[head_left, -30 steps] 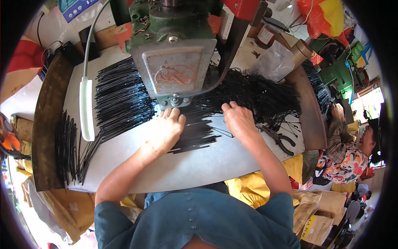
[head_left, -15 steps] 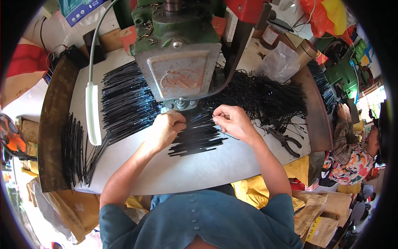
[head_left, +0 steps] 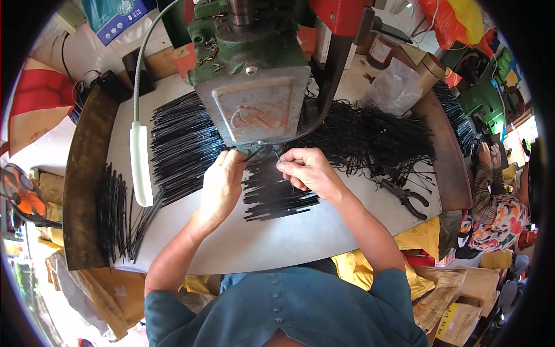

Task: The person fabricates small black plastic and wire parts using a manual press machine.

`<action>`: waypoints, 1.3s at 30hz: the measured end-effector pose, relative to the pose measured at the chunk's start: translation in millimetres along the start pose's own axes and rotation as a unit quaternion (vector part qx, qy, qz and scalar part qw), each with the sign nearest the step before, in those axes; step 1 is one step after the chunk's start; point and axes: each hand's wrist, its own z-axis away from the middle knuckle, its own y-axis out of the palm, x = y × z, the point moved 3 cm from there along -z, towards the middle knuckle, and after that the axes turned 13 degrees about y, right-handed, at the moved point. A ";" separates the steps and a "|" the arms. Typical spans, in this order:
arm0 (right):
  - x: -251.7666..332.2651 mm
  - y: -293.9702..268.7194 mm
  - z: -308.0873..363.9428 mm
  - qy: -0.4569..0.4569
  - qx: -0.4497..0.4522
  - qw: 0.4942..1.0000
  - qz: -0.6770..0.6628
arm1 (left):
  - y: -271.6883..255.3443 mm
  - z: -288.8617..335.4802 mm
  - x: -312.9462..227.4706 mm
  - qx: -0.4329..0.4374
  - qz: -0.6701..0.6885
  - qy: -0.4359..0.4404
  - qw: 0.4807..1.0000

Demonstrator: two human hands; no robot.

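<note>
Under the head of a green press [head_left: 257, 107], both of my hands are raised close to its tool. My left hand [head_left: 222, 184] is pinched closed on a thin black rod that slants up toward the tool; its far end is hard to make out. Opposite it, my right hand [head_left: 309, 172] holds the tip of a thin wire-like piece between thumb and forefinger, just below the tool. Between and below the hands lies a small pile of thin black rods [head_left: 277, 199]. A larger stack of such rods [head_left: 185, 144] spreads left of the press.
A tangled heap of black wire-like pieces [head_left: 384, 136] lies to the right, with pliers [head_left: 406, 198] in front of it. A white lamp [head_left: 140, 165] hangs at left. Curved rims [head_left: 87, 191] border the tabletop. Another person's hands [head_left: 490, 155] are at far right.
My left hand has turned upright and shifted slightly left and down. My right hand has come inward toward the press tool with the thin piece. The view has shifted slightly.
</note>
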 end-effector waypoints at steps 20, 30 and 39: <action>4.5 8.5 -14.0 0.010 -0.005 0.995 -0.097 | -0.2 -5.8 1.3 -0.032 -0.007 0.013 0.999; 5.0 9.8 -13.7 0.014 -0.014 0.994 -0.111 | 1.3 -5.2 1.3 -0.038 -0.010 0.015 0.999; 7.5 10.8 -16.5 0.017 -0.009 0.996 -0.090 | 1.8 -6.7 0.6 -0.041 -0.005 0.015 0.999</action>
